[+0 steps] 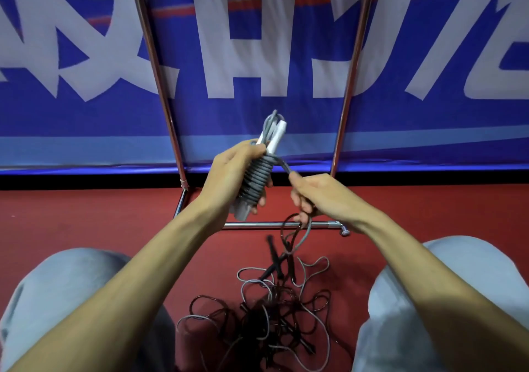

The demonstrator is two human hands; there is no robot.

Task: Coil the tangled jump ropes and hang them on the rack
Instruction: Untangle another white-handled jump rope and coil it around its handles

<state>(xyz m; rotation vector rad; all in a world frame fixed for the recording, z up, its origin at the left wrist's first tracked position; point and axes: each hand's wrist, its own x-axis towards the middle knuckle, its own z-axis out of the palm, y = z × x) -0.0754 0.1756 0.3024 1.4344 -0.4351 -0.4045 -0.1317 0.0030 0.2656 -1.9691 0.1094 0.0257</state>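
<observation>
Our left hand (232, 171) is curled round the grey jump rope (256, 178), which is wound in tight turns about its own white handles (276, 137); the handles' ends stick out above that hand. We judge the step in hand to be the last windings of this rope. To do it well we keep the left grip firm on the laid turns, so they neither slip nor spread, and we turn the bundle only as much as each new wrap needs. Just right of the bundle the free cord (284, 167) runs taut to our right hand (317, 194), which grips it in curled fingers; a slack loop hangs under that hand. We should feed the cord with a steady pull, each turn touching its neighbour and never crossing. Below both hands, on the red floor (86, 214), lies the tangle (272, 314) of grey and dark ropes; whether our cord's tail is caught in it we cannot tell, so we draw gently and stop at any snag. The rack (160, 79) stands behind the hands, its base bar under them, where the finished coil must hang
</observation>
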